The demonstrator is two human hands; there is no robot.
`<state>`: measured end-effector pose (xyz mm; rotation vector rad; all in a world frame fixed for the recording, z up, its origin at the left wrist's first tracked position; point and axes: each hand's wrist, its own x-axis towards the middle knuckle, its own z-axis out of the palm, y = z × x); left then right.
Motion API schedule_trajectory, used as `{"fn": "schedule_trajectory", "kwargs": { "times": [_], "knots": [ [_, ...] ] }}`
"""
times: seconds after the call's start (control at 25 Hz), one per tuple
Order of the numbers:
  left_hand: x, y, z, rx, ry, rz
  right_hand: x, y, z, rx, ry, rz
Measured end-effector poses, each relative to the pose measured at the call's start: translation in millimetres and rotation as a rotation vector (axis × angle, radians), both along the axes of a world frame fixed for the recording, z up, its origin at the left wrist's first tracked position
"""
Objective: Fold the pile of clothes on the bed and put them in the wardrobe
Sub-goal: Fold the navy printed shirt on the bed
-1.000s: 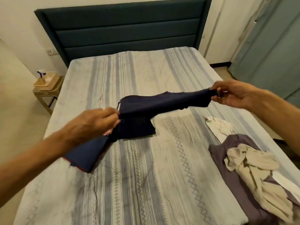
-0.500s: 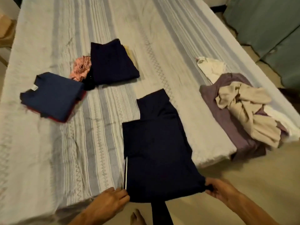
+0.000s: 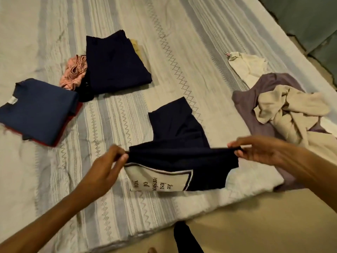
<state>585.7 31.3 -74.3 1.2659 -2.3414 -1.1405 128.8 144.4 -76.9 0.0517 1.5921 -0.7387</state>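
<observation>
A dark navy T-shirt with a white printed panel lies near the foot of the striped bed. My left hand pinches its left edge and my right hand pinches its right edge, lifting the lower part up over the rest, so the print shows beneath. Folded pieces lie at the left: a blue shirt on something red, and a navy garment beside a crumpled pink item. The unfolded pile at the right holds a purple garment, a beige one and a cream one.
The bed's foot edge runs diagonally across the lower frame, with beige floor below it. A dark trouser leg and a bare toe show at the bottom. A grey-green curtain or door stands at the upper right.
A second ago I held the navy shirt stretched in the air. It was then laid flat near the bed's foot, and both hands now lift its near edge up and forward.
</observation>
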Motion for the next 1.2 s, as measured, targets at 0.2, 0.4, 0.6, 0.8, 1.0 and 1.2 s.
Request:
{"fn": "schedule_trajectory", "kwargs": {
  "times": [0.2, 0.4, 0.6, 0.8, 1.0, 1.2],
  "knots": [
    [-49, -118, -139, 0.208, 0.049, 0.362, -41, -135, -100, -0.014, -0.100, 0.161],
    [-59, -130, -194, 0.437, 0.151, 0.611, -43, -157, -140, -0.046, 0.107, 0.642],
    [-66, -126, -186, 0.661, 0.194, 0.686, -38, -153, -140, -0.175, 0.361, 0.778],
    [-67, -127, -176, 0.630, 0.308, 0.677, -42, -172, -131, -0.301, 0.427, 0.633],
    [-70, -136, -182, 0.621, 0.266, 0.676, -27, -182, -155, -0.153, 0.346, 0.593],
    [-60, -133, -172, 0.599, 0.353, 0.617, -26, -176, -145, -0.213, 0.309, 0.520]
  ]
}}
